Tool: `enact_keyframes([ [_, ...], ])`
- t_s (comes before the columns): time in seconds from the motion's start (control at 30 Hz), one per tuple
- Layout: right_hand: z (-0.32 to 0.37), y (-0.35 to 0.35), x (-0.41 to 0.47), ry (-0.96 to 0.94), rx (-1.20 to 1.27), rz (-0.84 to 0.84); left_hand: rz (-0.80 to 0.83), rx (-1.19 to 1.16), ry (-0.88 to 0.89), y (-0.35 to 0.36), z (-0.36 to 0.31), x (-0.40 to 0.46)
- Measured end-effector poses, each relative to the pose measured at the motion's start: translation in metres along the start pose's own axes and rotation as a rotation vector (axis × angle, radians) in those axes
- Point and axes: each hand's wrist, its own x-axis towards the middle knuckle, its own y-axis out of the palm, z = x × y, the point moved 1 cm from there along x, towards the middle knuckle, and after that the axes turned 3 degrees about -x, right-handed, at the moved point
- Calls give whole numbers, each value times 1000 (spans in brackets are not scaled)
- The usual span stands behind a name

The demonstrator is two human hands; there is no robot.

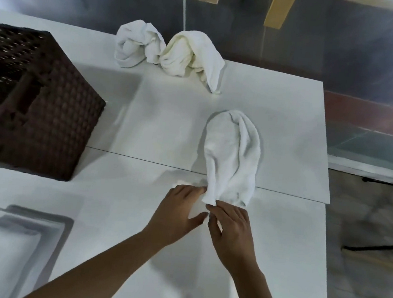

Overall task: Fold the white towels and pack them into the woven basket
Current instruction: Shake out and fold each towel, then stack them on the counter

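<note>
Three towels loose on the surface [145,124], none visibly packed: woven basket [40,119] at left frame, interior dark, contents can't tell. Two crumpled towels [169,50] upper centre, untouched. Right of centre, bunched towel [232,154] with its near end at both hands: left hand [179,212] fingers curled on the hem, right hand [230,226] pinching the corner. Looks like the spread-out step; next move likely needs pulling corners apart to flatten before folding. Blurred folded stack [1,250] lower left.

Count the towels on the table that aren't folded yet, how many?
3: two crumpled towels at the far edge, left one and right one, and a bunched towel near the hands. The basket may hide more.
</note>
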Motion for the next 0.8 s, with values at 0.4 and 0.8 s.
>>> enact_keyframes([
  [0.4, 96, -78, -40, -67, 3, 116, -125, -1, 194, -92, -41, -87],
  [0.8, 161, -119, -75, 178, 71, -20, -2, -435, 154, -163, -99, -151],
])
